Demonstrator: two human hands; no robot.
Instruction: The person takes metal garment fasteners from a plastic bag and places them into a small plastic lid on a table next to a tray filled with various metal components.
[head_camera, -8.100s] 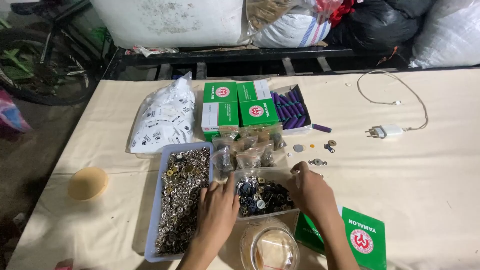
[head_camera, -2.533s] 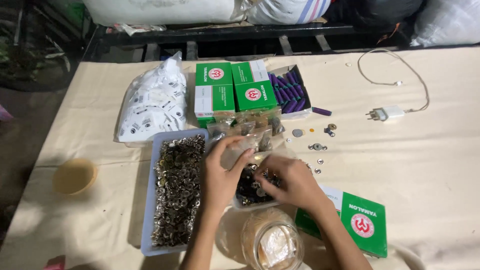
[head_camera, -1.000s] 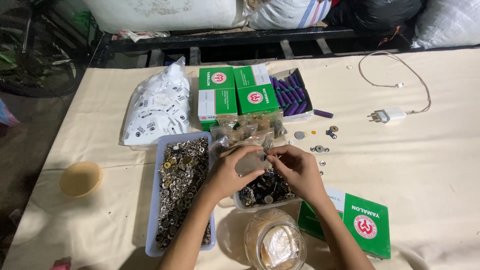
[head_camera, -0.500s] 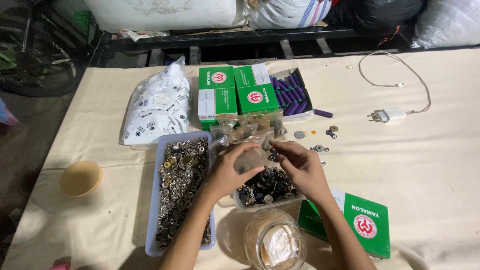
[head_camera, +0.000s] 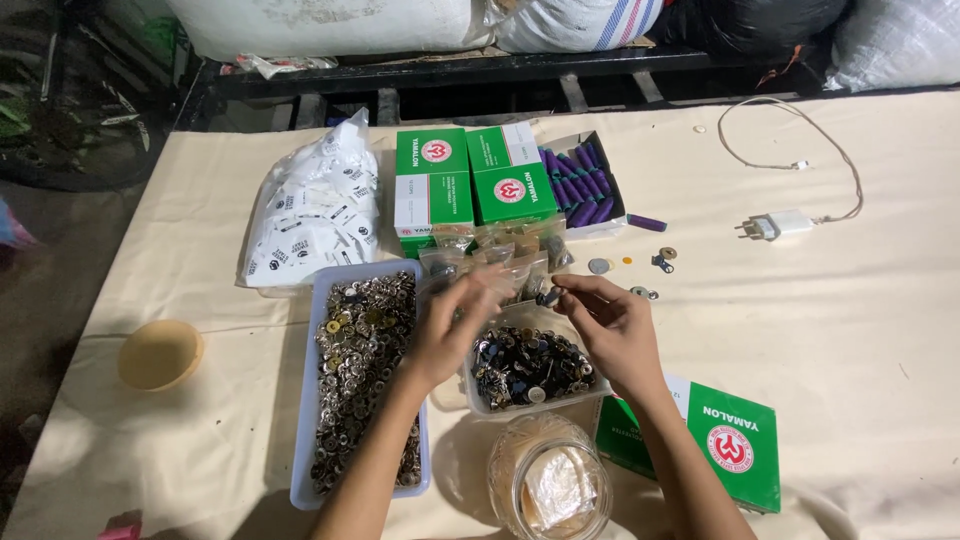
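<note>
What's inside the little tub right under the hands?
The small clear tub holds a heap of dark and silvery metal snap pieces. Its left end and back edge are hidden by the left hand and right hand.

Both forearms were bare up to the frame's lower edge, with no sleeve in view. The left hand (head_camera: 452, 335) and right hand (head_camera: 610, 325) wore no gloves. The fingers (head_camera: 585, 290) carried no visible rings; the wrists behind them were unadorned.
</note>
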